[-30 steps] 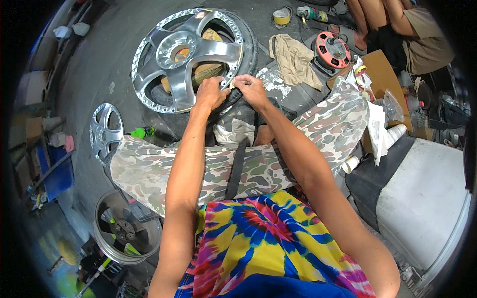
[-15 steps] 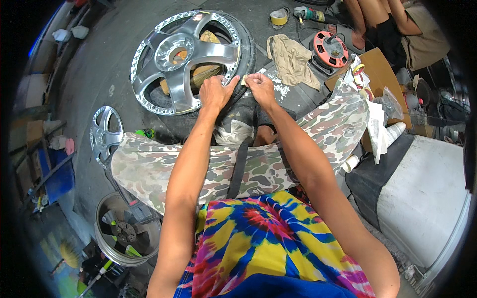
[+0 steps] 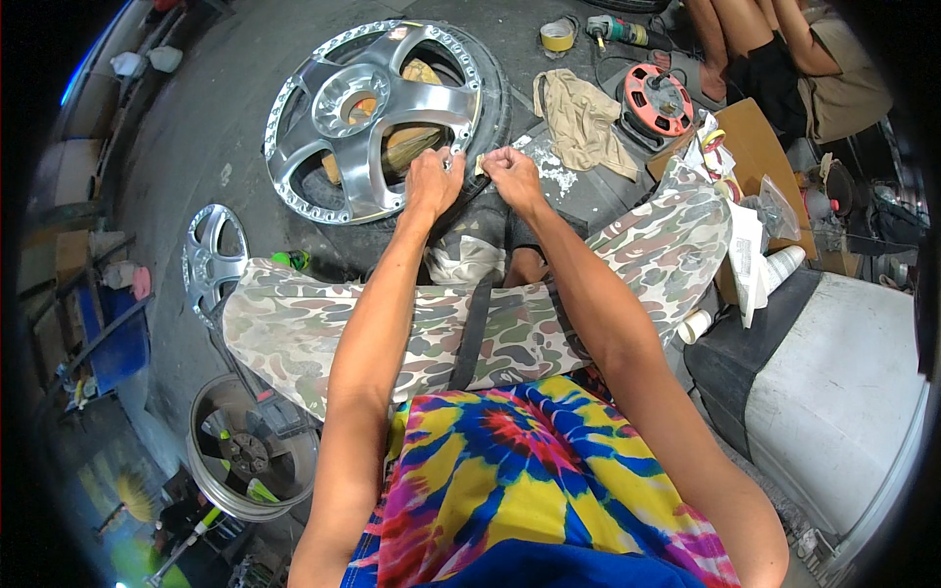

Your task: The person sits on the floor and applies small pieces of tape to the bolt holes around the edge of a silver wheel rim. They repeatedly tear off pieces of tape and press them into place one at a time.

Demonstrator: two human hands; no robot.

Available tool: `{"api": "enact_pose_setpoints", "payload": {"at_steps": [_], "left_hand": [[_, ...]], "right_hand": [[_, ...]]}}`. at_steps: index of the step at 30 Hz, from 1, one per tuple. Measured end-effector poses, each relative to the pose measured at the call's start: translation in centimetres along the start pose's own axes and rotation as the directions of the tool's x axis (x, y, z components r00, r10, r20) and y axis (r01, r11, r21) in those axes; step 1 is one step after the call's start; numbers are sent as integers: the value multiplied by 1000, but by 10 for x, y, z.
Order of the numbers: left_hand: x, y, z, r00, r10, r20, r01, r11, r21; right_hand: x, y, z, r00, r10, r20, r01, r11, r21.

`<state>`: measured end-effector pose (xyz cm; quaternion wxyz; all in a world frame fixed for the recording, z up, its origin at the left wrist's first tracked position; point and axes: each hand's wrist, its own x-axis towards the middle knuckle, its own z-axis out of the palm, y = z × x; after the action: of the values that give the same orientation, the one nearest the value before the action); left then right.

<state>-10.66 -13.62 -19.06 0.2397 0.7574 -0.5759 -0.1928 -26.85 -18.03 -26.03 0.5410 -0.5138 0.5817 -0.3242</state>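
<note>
Head view, read left to right. Small silver wheel (image 3: 210, 257) at the left, above a deep open rim (image 3: 257, 508). Upper centre: large five-spoke wheel (image 3: 402, 103), with a dark tyre (image 3: 498, 88) showing beyond its right edge.

Left hand (image 3: 434, 186): at the wheel's lower-right edge, slightly further right than one second ago; fingers curled, thumb angled up and right. Whether it grips anything cannot be told.

Right hand (image 3: 514, 178): thumb and fingertips pinching a small pale piece (image 3: 480, 165). Change: this hand has shifted right, opening a narrow gap between the hands; little difference over the last half second. Reading: the piece seems clear of the wheel's drilled edge, over the tyre side; any remaining attachment is too small to resolve.

Pose: both forearms extended forward, converging; right wrist angled inward.

Further right: crumpled beige cloth (image 3: 580, 118), then orange-faced cable reel (image 3: 659, 101).
</note>
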Motion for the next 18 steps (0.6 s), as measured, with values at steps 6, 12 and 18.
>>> {"api": "enact_pose_setpoints", "payload": {"at_steps": [6, 12, 18], "left_hand": [[8, 9, -8, 974, -208, 88, 216, 973, -84], [16, -15, 3, 983, -124, 134, 142, 980, -137], [15, -9, -7, 974, -108, 200, 141, 978, -157]], "right_hand": [[-2, 1, -1, 1000, -15, 3, 15, 1000, -10], [0, 2, 0, 999, -10, 31, 10, 1000, 22], [2, 4, -1, 999, -33, 21, 32, 999, 44]]}}
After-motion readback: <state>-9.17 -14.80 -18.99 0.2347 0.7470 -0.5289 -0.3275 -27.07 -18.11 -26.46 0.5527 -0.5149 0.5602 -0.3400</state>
